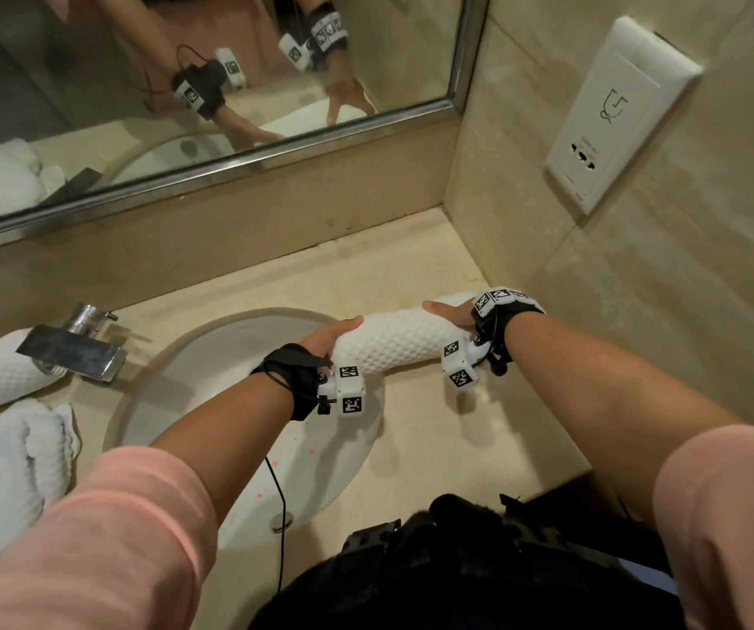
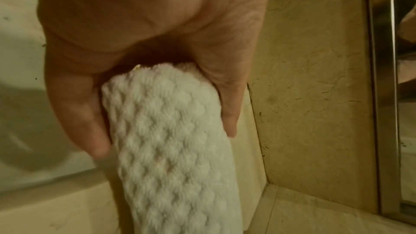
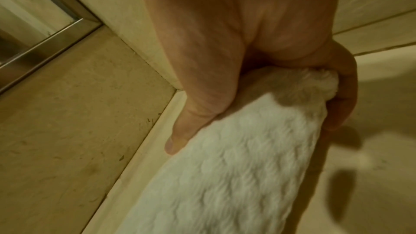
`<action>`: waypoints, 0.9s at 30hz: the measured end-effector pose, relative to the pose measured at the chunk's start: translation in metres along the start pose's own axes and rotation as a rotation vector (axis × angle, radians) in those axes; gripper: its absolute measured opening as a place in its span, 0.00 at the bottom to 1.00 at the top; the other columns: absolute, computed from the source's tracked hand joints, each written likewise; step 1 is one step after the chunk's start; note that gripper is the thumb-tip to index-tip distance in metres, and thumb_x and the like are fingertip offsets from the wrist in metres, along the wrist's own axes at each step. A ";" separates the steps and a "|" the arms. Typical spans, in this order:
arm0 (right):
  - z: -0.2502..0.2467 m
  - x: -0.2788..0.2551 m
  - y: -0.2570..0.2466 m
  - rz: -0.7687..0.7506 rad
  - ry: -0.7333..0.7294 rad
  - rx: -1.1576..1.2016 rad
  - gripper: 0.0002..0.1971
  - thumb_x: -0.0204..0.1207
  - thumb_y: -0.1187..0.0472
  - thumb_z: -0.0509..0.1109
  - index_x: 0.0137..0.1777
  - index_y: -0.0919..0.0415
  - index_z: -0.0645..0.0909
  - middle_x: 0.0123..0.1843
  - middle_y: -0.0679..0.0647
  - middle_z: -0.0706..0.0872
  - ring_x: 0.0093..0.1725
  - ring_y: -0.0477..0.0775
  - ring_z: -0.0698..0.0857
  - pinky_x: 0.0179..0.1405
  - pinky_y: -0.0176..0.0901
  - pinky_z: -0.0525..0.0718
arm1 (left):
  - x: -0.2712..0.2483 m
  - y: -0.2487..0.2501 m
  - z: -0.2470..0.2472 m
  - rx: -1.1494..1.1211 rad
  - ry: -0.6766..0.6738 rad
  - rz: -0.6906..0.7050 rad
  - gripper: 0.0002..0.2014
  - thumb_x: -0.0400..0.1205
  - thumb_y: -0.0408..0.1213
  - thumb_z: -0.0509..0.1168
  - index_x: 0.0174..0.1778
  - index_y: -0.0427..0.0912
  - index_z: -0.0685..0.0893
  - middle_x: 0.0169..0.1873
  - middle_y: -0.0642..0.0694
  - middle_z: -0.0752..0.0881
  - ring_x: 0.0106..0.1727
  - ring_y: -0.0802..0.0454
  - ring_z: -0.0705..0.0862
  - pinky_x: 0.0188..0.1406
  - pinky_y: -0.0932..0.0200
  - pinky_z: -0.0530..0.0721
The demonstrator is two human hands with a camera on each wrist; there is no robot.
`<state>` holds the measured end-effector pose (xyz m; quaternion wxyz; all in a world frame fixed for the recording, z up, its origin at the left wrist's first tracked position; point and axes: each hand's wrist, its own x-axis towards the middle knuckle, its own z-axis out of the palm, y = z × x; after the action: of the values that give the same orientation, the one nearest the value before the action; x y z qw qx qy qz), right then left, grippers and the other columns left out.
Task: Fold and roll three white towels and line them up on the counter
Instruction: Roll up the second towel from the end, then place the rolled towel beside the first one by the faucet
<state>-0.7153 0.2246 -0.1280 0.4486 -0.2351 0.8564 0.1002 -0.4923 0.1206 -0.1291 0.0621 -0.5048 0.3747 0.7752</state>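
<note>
Both hands, left and right, gripped a rolled towel by its ends; next it probably needed setting down on the surface in line.

No legible words, brand names or numbers in any view.

Signs present:
- White wall plate on the tiled wall to the right of the mirror: a thin outline pictogram on its upper panel, resembling a face in profile. A small grey line of print sits above the socket holes; too small to read.
- Wrist-worn camera units on both arms: black-and-white square fiducial markers on their white housings and on the bands. The same markers appear in the mirror reflection. They carry no readable characters.
</note>
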 end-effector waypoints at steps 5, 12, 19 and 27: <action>-0.002 -0.007 0.005 -0.014 0.024 0.059 0.50 0.54 0.11 0.48 0.44 0.60 0.79 0.48 0.61 0.87 0.44 0.58 0.86 0.54 0.50 0.80 | 0.005 -0.002 0.003 -0.086 0.044 0.027 0.16 0.81 0.48 0.66 0.55 0.38 0.82 0.36 0.39 0.90 0.34 0.45 0.89 0.47 0.52 0.84; 0.001 -0.004 0.011 -0.030 0.066 0.167 0.47 0.57 0.15 0.55 0.56 0.56 0.82 0.64 0.62 0.84 0.58 0.62 0.84 0.66 0.54 0.77 | 0.006 -0.004 0.007 -0.096 0.093 0.002 0.12 0.83 0.44 0.64 0.50 0.37 0.79 0.20 0.40 0.85 0.18 0.46 0.84 0.31 0.55 0.81; 0.004 -0.008 0.019 -0.003 -0.018 0.528 0.44 0.55 0.30 0.78 0.64 0.61 0.80 0.59 0.57 0.86 0.60 0.61 0.85 0.66 0.56 0.80 | 0.005 -0.007 0.008 -0.053 0.146 -0.003 0.13 0.81 0.45 0.67 0.50 0.38 0.77 0.18 0.39 0.84 0.13 0.46 0.81 0.14 0.62 0.80; 0.024 -0.029 0.034 -0.152 -0.078 0.803 0.30 0.62 0.42 0.81 0.62 0.56 0.85 0.56 0.59 0.90 0.58 0.62 0.88 0.67 0.60 0.80 | -0.026 -0.013 0.016 -0.042 0.127 0.097 0.13 0.85 0.43 0.62 0.51 0.35 0.74 0.18 0.39 0.85 0.15 0.49 0.83 0.24 0.61 0.79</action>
<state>-0.7010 0.2724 -0.1192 0.5429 -0.1001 0.7901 -0.2666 -0.4848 0.1476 -0.1110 -0.0102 -0.5352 0.3854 0.7516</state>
